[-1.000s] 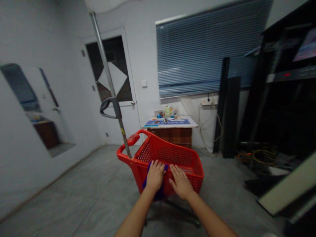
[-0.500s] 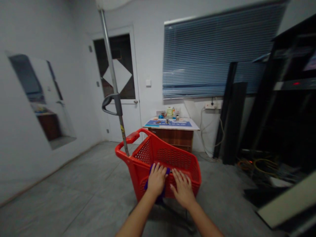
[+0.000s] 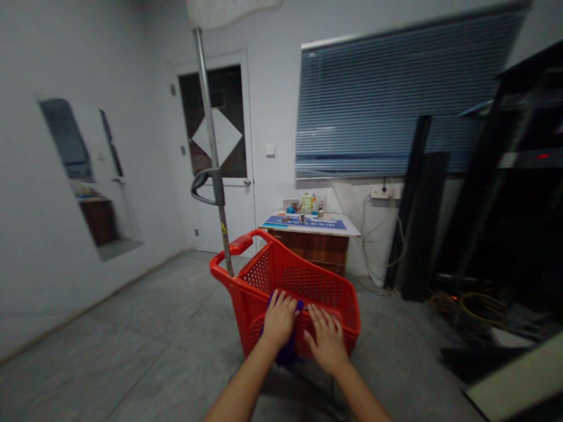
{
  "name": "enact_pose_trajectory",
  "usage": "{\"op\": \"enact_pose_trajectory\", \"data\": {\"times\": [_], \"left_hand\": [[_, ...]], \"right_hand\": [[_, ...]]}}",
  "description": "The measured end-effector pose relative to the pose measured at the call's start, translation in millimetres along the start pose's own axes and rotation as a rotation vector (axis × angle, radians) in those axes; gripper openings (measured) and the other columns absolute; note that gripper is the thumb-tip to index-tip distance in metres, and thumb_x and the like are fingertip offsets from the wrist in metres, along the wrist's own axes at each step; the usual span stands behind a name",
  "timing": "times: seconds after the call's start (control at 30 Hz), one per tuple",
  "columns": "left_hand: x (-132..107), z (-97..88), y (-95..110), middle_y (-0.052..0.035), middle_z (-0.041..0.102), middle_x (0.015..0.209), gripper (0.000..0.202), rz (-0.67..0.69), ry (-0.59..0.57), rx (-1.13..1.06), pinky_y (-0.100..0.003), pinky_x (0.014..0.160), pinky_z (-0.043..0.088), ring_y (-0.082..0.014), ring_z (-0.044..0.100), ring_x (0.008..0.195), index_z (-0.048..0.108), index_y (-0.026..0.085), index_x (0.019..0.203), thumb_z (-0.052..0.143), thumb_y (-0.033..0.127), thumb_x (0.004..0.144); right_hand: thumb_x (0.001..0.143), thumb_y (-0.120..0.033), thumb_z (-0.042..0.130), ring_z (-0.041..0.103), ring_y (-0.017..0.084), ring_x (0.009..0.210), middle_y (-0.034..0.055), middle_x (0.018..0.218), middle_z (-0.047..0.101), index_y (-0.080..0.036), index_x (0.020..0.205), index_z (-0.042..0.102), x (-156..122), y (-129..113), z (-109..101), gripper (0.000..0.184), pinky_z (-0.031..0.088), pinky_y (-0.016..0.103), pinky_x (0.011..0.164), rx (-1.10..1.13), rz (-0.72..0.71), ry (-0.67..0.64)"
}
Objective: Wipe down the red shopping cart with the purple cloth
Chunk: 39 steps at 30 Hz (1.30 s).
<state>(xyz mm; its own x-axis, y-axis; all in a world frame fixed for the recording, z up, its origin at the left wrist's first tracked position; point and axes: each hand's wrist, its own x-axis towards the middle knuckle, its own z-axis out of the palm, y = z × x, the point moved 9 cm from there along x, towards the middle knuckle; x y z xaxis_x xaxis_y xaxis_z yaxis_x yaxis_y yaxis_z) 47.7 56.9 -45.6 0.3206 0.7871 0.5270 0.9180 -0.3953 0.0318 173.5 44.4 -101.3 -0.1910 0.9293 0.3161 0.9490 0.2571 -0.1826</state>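
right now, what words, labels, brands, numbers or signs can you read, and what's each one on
Nothing reads clearly enough to quote.
Blue sheet on the cabinet: white characters, too blurred to read surely.
Bottles: any labels are too small to read.
Yellow mark on the pole: too small to make out.
Cart: no lettering visible.
White diamond on the door: no lettering visible.
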Motion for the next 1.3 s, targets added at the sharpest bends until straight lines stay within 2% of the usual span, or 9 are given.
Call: {"op": "enact_pose_trajectory", "data": {"times": [0.17,0.43,0.53,0.63,0.73,0.9,1.03,1.17,1.3], "left_hand": [[-1,-8.0,-28,-0.0051,0.066,0.118,0.024,-0.06,0.043,0.013,-0.05,0.116,0.022,-0.0243,0.046,0.129,0.059,0.022,0.114,0.045,0.024,0.095],[5,-1.5,-29,-0.0047,0.064,0.123,0.025,-0.095,0.013,-0.031,-0.053,0.116,0.021,-0.0254,0.041,0.133,0.058,0.022,0.116,0.046,0.023,0.095],[9,-0.3,-33,-0.0047,0.067,0.117,0.023,-0.088,-0.013,-0.031,-0.052,0.116,0.021,-0.0258,0.045,0.13,0.06,0.021,0.113,0.046,0.025,0.095],[13,1.2,-37,-0.0055,0.067,0.116,0.023,-0.115,-0.026,-0.029,-0.052,0.116,0.021,-0.0266,0.044,0.13,0.062,0.02,0.111,0.046,0.025,0.095],[15,7.3,-29,-0.0063,0.067,0.115,0.024,-0.145,-0.036,-0.038,-0.054,0.115,0.02,-0.0273,0.043,0.132,0.062,0.02,0.111,0.044,0.025,0.095],[15,20.8,3,-0.0039,0.065,0.122,0.028,-0.079,-0.054,-0.101,-0.053,0.115,0.021,-0.0262,0.042,0.132,0.059,0.023,0.119,0.042,0.027,0.097],[16,21.3,0,-0.004,0.065,0.123,0.028,-0.052,-0.101,-0.089,-0.05,0.116,0.02,-0.0249,0.043,0.132,0.059,0.023,0.119,0.044,0.028,0.096],[18,15.7,-8,-0.0053,0.066,0.119,0.027,-0.09,-0.056,-0.048,-0.053,0.115,0.022,-0.026,0.043,0.132,0.06,0.023,0.117,0.042,0.027,0.096],[17,22.7,12,-0.0053,0.065,0.121,0.03,-0.091,-0.035,-0.074,-0.053,0.114,0.025,-0.0268,0.044,0.131,0.059,0.022,0.12,0.041,0.024,0.096]], "right_hand": [[0.092,-0.05,0.035,0.032,0.025,0.137,-0.0009,0.153,0.03,-0.028,0.149,0.027,0,0,-1,0.062,0.023,0.046,0.11,0.002,0.008,0.02],[0.093,-0.05,0.033,0.037,0.027,0.134,0.0018,0.151,0.035,-0.025,0.149,0.029,1,-2,1,0.062,0.024,0.046,0.111,-0.009,0.027,0.057],[0.093,-0.052,0.03,0.032,0.025,0.138,0.0025,0.152,0.033,-0.02,0.149,0.03,1,10,5,0.064,0.023,0.042,0.113,-0.018,-0.005,0.057],[0.092,-0.056,0.029,0.029,0.027,0.139,0.0054,0.152,0.033,-0.017,0.148,0.032,-3,34,7,0.068,0.021,0.044,0.114,-0.061,0.09,0.11],[0.091,-0.061,0.03,0.028,0.027,0.14,0.0037,0.153,0.032,-0.02,0.148,0.031,-4,37,14,0.07,0.02,0.046,0.115,-0.064,0.056,0.125],[0.09,-0.062,0.033,0.021,0.028,0.142,0.0038,0.153,0.031,-0.021,0.148,0.031,-1,36,18,0.071,0.017,0.049,0.115,-0.059,0.048,0.137],[0.092,-0.06,0.033,0.02,0.026,0.143,0.0032,0.153,0.032,-0.021,0.148,0.032,0,38,16,0.068,0.017,0.046,0.116,-0.044,0.032,0.122],[0.091,-0.06,0.034,0.019,0.026,0.143,0.0032,0.154,0.031,-0.022,0.148,0.03,2,38,15,0.068,0.017,0.047,0.116,-0.027,0.048,0.118],[0.091,-0.058,0.036,0.022,0.028,0.142,0.0034,0.153,0.031,-0.024,0.148,0.031,2,34,11,0.067,0.017,0.049,0.115,-0.012,0.059,0.093]]}}
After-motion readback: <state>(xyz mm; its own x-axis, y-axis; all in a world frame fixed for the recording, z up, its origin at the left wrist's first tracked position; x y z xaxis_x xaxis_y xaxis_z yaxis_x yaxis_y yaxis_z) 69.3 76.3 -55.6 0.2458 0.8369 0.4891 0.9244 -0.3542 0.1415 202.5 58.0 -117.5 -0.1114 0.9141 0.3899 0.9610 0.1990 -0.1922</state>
